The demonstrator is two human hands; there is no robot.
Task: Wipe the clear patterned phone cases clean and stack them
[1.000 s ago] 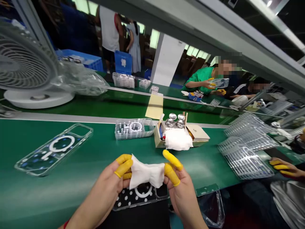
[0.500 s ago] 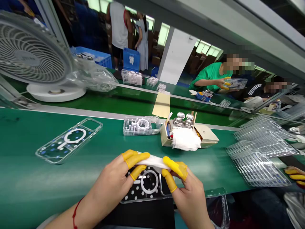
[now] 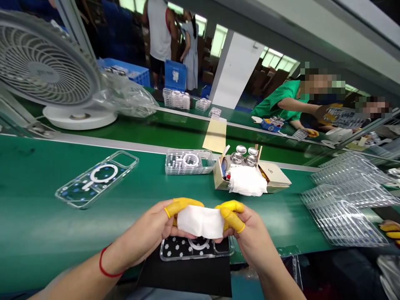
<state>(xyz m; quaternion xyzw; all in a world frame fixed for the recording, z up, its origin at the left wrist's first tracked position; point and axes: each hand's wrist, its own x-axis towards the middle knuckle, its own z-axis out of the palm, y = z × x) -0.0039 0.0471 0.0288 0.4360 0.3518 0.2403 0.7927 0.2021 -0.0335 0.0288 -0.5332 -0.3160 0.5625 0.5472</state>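
Observation:
My left hand (image 3: 156,225) and my right hand (image 3: 245,231) both pinch a folded white cloth (image 3: 200,221) between fingers capped in yellow finger cots. They hold it stretched flat just above a clear phone case (image 3: 195,248) with a white ring and a flower pattern. That case lies on a black mat (image 3: 187,277) at the near edge of the green belt (image 3: 46,233). Each hand is closed on one end of the cloth.
Another clear case (image 3: 96,179) lies on the belt to the left. A stack of cases (image 3: 189,161) and an open cardboard box (image 3: 246,175) with cloths and metal weights sit ahead. Clear trays (image 3: 343,208) are piled at right, beside someone's yellow-capped fingers (image 3: 390,231). A fan (image 3: 43,66) stands back left.
The cloth went from bunched between my hands, to a thin stretched strip, to a flat folded rectangle. My hands have drawn closer together over the patterned case.

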